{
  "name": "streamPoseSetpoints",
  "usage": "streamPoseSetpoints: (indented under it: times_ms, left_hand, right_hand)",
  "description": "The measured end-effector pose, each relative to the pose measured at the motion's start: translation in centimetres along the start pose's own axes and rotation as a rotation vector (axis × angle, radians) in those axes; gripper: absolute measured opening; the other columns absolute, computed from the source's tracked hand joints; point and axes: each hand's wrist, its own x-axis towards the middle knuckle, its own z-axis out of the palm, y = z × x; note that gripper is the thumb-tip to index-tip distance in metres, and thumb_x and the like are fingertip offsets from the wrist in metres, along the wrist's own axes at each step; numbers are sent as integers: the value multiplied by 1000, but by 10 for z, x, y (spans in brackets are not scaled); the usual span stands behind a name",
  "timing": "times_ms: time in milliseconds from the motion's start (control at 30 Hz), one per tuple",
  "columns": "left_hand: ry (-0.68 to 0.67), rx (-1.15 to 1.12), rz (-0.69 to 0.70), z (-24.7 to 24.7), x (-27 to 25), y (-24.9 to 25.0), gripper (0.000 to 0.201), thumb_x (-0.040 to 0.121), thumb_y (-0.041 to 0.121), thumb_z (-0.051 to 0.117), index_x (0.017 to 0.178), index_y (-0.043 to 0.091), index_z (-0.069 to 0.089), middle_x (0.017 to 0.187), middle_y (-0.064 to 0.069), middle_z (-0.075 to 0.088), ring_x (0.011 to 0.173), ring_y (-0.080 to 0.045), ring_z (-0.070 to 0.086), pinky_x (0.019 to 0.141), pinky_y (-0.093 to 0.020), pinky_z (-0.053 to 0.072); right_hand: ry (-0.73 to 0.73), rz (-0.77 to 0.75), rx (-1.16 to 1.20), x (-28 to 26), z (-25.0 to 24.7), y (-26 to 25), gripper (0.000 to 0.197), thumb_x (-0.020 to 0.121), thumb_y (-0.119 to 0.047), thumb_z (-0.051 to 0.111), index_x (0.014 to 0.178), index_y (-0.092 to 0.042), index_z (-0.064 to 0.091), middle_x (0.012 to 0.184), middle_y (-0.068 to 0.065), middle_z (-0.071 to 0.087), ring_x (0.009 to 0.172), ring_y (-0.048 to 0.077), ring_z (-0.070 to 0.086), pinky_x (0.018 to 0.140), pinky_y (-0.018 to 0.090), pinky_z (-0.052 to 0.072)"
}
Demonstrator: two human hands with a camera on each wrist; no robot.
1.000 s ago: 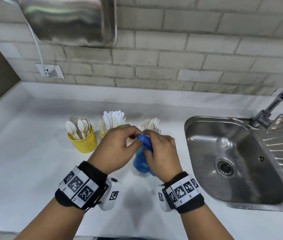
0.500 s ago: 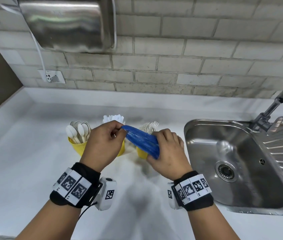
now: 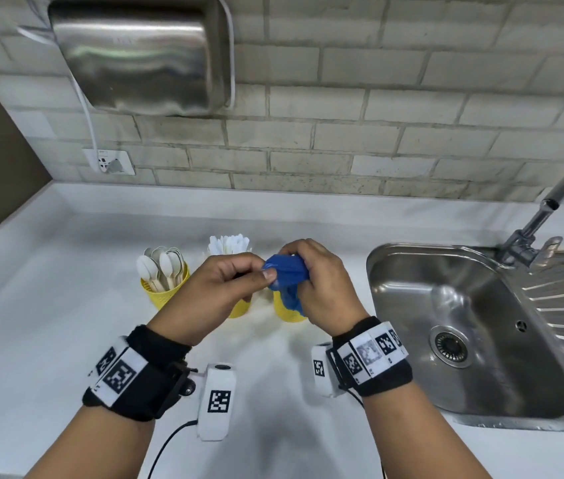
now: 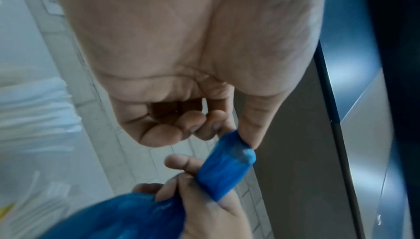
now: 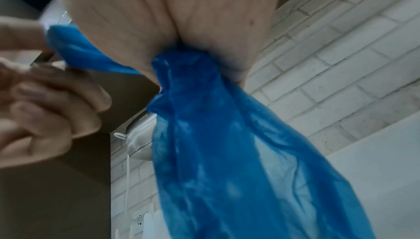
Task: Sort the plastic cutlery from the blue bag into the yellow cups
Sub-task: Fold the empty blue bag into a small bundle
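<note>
Blue bag (image 3: 287,271), yellow cups (image 3: 164,288), white cutlery (image 3: 228,244), black-and-white checkered wristbands (image 3: 120,373).

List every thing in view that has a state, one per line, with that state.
blue bag: bunched, held up between both hands, tail hanging down.
left hand: pinches one end of the bag.
right hand: grips the bag's middle.
left yellow cup: upright, holds spoons.
middle yellow cup: upright, holds white cutlery.
right yellow cup: upright, contents hidden.
sink: no water in it.
</note>
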Motion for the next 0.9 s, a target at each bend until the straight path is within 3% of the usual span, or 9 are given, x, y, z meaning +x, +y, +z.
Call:
streamPoseSetpoints:
  times_ms: [133,233,333,433,533,667,733,800,900]
  left_hand:
    - [-14,-87,147,6,3,10,17,83,36,73,77,21,77,73,-14,42,73,-24,39,69,-24,36]
    - [48,-72,211,0,10,11,20,83,30,77,86,10,80,81,-7,56,80,-24,52,76,-29,44]
    - [146,-44,209,-7,15,12,16,87,24,79,92,9,81,91,-5,63,89,-16,61,82,-26,46]
    - [246,-23,192,-12,18,12,21,85,21,72,100,7,79,105,-4,74,98,-13,68,86,-24,52]
    - [374,-21,166,-16,21,8,18,90,15,72,103,4,79,103,-8,78,93,-13,71,86,-29,57]
    - [551,197,185,-24,22,-3,9,91,17,75,97,13,81,91,1,78,81,-2,70,78,-17,54]
    - [584,320,180,-26,21,-7,7,91,15,75,94,13,81,88,6,76,73,4,67,70,-8,49]
    - [498,402,88,-29,19,-8,8,90,15,75,85,18,81,78,7,74,66,0,64,64,-11,47]
    - [112,575,-136,-30,17,-7,26,86,9,70,67,25,77,58,6,61,58,-10,49,62,-27,40]
  right_hand:
    - [-158,118,49,5,14,-11,33,77,-11,45,101,-31,55,85,5,72,75,32,67,65,53,55]
    - [-211,123,-24,2,31,-18,11,98,-28,45,93,-27,55,74,2,64,70,25,63,62,42,50]
    - [-255,132,-72,-7,38,-26,37,105,-31,48,69,-26,39,58,-4,47,56,21,48,56,36,38]
    - [-304,44,-144,-17,38,-31,32,106,-29,43,75,-19,41,67,4,55,65,28,53,64,44,45]
    - [-322,-33,-175,-22,36,-34,25,106,-26,43,83,-14,45,82,8,56,75,24,49,70,39,39]
    - [-323,-79,-118,-29,19,-43,21,107,-21,46,86,-17,43,86,1,50,78,17,44,71,30,30]
    - [-306,-119,-122,-30,5,-49,22,106,-20,48,85,-19,42,83,-4,47,76,15,44,70,31,32]
    - [-246,-174,-170,-26,-10,-53,19,106,-20,48,87,-19,44,85,-5,48,76,17,46,70,35,37]
    - [-151,-243,-270,-16,-25,-54,17,105,-25,46,95,-15,54,92,-2,53,79,24,54,70,44,48]
